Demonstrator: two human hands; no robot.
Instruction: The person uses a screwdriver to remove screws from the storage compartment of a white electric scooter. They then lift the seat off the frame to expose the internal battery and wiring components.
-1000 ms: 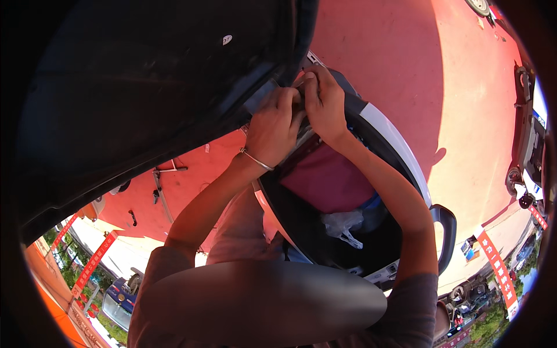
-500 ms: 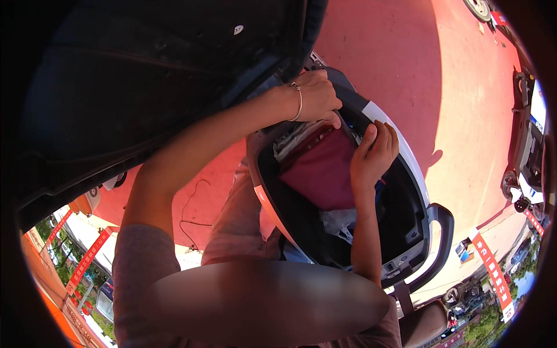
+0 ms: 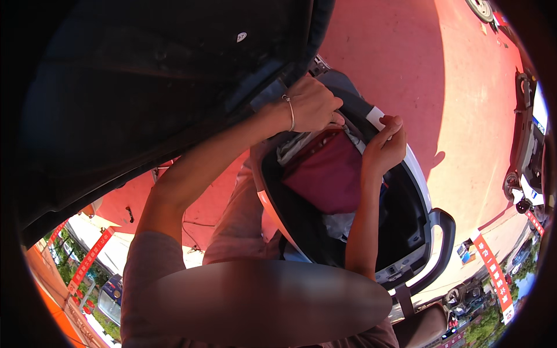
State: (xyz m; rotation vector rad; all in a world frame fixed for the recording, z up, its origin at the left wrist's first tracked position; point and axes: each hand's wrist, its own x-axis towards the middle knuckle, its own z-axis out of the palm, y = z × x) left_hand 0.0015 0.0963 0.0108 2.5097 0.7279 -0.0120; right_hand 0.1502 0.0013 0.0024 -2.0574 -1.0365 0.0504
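Observation:
My left hand [image 3: 310, 107], wearing a thin bracelet, is curled at the back rim of an open storage box [image 3: 406, 238] with a white outer shell, near the dark underside of a raised lid [image 3: 174, 81]. Its fingertips bend down over grey material inside; what they hold is hidden. My right hand [image 3: 386, 148] is at the box's right rim, thumb and fingers pinched together, their contents too small to make out. In the box lie a maroon cloth item [image 3: 322, 180] and a translucent plastic bag [image 3: 336, 226].
A black rail [image 3: 441, 243] curves beside the box, near a dark seat [image 3: 426, 325]. Red ground [image 3: 394, 52] surrounds it. Parked vehicles [image 3: 525, 139] stand at the right edge; red banners [image 3: 493, 272] and a blue vehicle [image 3: 110, 296] are farther off.
My hands have come apart from together at the hinge: the left arm now crosses further right, and the right hand has moved right and down to the rim, uncovering more of the grey material.

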